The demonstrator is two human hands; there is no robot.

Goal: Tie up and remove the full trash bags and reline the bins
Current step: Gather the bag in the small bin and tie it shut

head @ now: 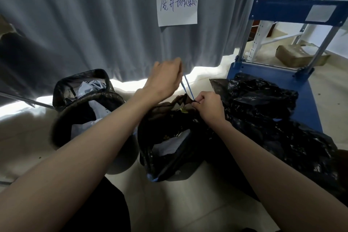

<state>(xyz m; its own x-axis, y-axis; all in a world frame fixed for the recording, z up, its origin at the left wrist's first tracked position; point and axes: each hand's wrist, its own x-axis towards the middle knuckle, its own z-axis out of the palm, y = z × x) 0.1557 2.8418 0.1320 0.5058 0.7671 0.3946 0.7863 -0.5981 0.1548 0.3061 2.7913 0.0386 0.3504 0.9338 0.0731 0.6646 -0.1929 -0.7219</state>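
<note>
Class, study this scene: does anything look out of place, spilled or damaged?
Nothing is plainly spilled or damaged. One oddity: loose black bags lie heaped half on the blue cart, half on the floor. The left hand pulls the blue drawstring while the right hand pinches the bag's neck.

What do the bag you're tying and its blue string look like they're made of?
Bag: thin black plastic film, glossy, judging by its crinkles and shine. Blue drawstring: looks like a flat plastic strip, pulled taut between the left hand and right hand; the material is uncertain.
</note>
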